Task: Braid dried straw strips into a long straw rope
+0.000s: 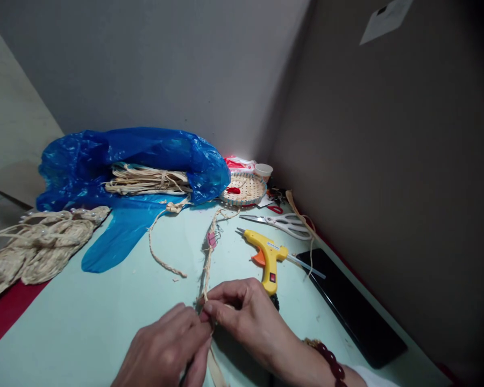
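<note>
A thin braid of pale, straw-like fibre (pixel 206 271) runs from the back of the table toward me. A pink binder clip (pixel 212 239) grips it near its far end. Thumb and forefinger of my right hand (pixel 250 317) pinch the braid at its near end. Close beside it on the left, my left hand (pixel 167 346) is closed on the strands, its fingertips partly hidden. A loose flat strand (pixel 216 368) hangs out below my hands. To the right lies a yellow glue gun (pixel 270 258) with a clear glue stick in its back.
A blue plastic bag (pixel 145 145) holds a bundle of dry fibre strands (pixel 149 180). Woven fibre pieces (pixel 44 242) lie at left, a short braid (pixel 161 258) nearer the middle. Behind the glue gun are scissors (pixel 290 223) and a woven basket (pixel 246 188); a black phone-like slab (pixel 355 312) lies right.
</note>
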Demonstrator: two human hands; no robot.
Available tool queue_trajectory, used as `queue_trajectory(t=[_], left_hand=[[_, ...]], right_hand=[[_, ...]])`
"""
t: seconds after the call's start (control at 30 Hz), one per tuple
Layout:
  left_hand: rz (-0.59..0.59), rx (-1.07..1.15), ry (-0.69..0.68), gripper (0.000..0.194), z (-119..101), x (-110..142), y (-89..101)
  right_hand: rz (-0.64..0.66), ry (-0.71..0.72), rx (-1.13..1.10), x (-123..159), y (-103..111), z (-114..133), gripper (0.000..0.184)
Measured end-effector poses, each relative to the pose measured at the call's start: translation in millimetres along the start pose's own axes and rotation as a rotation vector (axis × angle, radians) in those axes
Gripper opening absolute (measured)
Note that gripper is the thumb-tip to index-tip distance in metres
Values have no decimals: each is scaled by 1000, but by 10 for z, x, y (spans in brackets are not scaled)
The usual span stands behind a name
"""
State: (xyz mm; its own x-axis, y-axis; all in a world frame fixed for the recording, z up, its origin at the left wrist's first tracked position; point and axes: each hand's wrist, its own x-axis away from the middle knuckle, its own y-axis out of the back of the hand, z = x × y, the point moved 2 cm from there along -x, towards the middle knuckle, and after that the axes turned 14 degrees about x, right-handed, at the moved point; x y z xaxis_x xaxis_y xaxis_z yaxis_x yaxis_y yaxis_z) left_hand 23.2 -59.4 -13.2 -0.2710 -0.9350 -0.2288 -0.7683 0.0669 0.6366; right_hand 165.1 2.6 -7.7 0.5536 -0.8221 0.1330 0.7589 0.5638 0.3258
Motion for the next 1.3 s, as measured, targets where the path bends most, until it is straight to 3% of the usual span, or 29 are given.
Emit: queue_trajectory(t=[0.1,0.17,0.23,0.3,0.37,0.6,0.8,0.93,1.07,1.2,1.3], left_hand=[[-129,126,157,24,-58,-118,138],[-157,359,362,22,-32,-162,165],[-33,650,577,25,19,-182,121],[84,858,678,29,62,-197,72],[108,914,665,28,92,-217,57],[-47,720,623,27,32,-223,169],[17,762,739,33,59,-228,135],[45,751,699,31,124,-235,118],[18,731,688,29,136,-237,126],[-21,799,693,31,120,-232,112],[-7,938,780,35,134,-199,81]], right_hand=[[-50,-4,93,17,2,30,20],[-75,8,185,38,10,56,22],[-80,33,268,60,20,78,22],[-87,62,326,78,35,97,22],[-86,89,345,94,51,115,22],[-24,70,386,113,80,155,21],[-3,84,486,120,100,134,20],[-4,149,663,133,136,160,19],[-136,341,791,170,121,176,20],[-389,781,958,224,-30,112,20],[-455,981,1091,225,-158,45,18]])
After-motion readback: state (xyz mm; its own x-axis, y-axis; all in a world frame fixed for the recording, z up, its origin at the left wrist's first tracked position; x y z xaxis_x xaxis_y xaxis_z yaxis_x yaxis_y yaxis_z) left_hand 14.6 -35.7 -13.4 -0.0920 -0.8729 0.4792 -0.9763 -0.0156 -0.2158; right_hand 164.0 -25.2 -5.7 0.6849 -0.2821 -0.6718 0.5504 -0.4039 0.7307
